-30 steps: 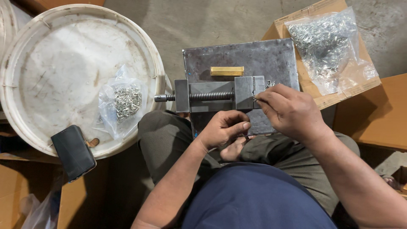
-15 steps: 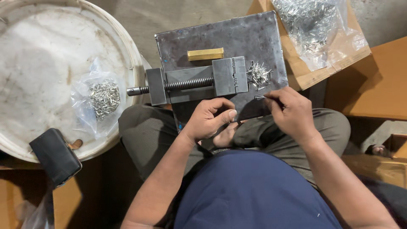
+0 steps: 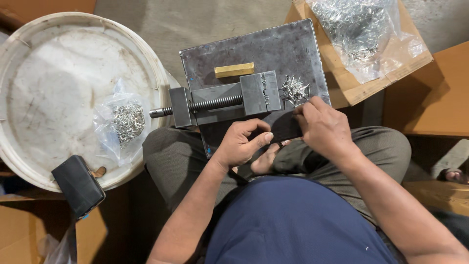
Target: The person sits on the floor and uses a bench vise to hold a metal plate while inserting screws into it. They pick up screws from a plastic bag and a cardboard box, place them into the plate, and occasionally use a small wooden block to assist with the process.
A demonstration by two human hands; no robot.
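Right hand [image 3: 325, 128] now withdrawn from the vise [image 3: 229, 100] toward the lap, exposing the loose pile of small metal pieces [image 3: 294, 89] beside the jaw; left hand [image 3: 243, 144] fingers uncurled slightly.

Small heap of thin silvery metal pins [image 3: 294, 90] lay loose and tangled on dark steel plate [image 3: 273, 49], just right of the grey vise [image 3: 229, 100], touching its jaw block.
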